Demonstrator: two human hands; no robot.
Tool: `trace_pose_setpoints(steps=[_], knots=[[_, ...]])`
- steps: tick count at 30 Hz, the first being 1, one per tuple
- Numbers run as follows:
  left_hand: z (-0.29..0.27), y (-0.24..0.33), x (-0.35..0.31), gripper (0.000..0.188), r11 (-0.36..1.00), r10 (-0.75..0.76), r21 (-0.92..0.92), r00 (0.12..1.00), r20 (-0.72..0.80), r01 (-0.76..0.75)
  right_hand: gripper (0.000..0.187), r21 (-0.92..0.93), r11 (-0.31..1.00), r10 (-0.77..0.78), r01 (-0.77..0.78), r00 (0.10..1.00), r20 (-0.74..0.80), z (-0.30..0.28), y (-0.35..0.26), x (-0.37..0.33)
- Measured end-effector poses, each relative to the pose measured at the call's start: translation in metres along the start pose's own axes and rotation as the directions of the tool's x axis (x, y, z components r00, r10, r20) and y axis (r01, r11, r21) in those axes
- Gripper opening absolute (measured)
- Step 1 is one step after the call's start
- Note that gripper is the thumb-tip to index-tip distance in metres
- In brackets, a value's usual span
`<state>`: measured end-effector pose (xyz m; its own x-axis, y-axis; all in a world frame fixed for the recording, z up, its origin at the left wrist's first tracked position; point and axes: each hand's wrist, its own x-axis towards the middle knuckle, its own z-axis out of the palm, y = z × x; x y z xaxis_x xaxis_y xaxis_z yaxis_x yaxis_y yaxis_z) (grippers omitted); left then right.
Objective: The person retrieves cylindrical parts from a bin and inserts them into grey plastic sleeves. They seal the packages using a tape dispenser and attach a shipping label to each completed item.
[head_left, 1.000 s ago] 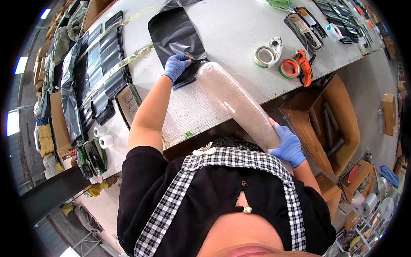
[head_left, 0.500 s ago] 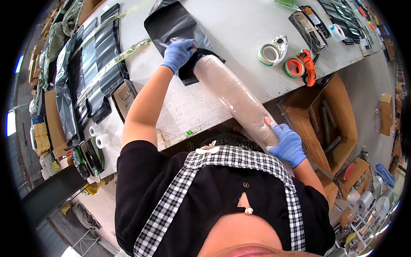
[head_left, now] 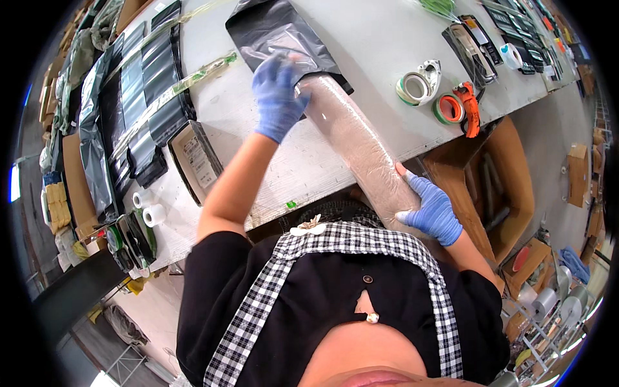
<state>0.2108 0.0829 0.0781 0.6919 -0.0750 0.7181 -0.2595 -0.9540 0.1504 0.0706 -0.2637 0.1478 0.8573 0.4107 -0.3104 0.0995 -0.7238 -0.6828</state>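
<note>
A long, beige, film-wrapped roll [head_left: 364,151] slants from my waist up across the table's front edge. My right hand [head_left: 435,213], in a blue glove with bare fingertips, is closed around its near end. The far end sits in the mouth of a black plastic mailing bag [head_left: 277,39] that lies on the table. Beside that mouth, my blue-gloved left hand [head_left: 277,97] rests against the bag, its thumb apart and its fingers stretched forward, slightly blurred. Part of the bag's mouth is hidden behind this hand.
Tape rolls in a white dispenser [head_left: 416,87] and an orange dispenser [head_left: 474,106] stand on the right of the white table [head_left: 380,39]. Black bags [head_left: 158,84] are stacked at left, by an open small box [head_left: 193,161]. A cardboard carton [head_left: 480,187] stands below the right edge.
My left hand has loosened from the bag's edge and turned, fingers now pointing forward. The bag's mouth now lies flatter over the roll's far end. My right hand keeps its hold.
</note>
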Motion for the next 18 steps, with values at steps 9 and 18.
trace_pose_setpoints(steps=[9,18], knots=[[0.069,-0.084,-0.066,0.024,0.516,-0.698,-0.151,0.516,0.496,0.843,0.097,-0.213,0.977,-0.012,0.015,1.0,0.013,0.042,-0.071,0.142],[0.055,-0.074,-0.086,0.022,0.268,-0.715,-0.418,0.47,0.517,0.868,0.035,0.052,0.998,-0.013,0.035,0.927,-0.374,0.105,-0.05,0.315]])
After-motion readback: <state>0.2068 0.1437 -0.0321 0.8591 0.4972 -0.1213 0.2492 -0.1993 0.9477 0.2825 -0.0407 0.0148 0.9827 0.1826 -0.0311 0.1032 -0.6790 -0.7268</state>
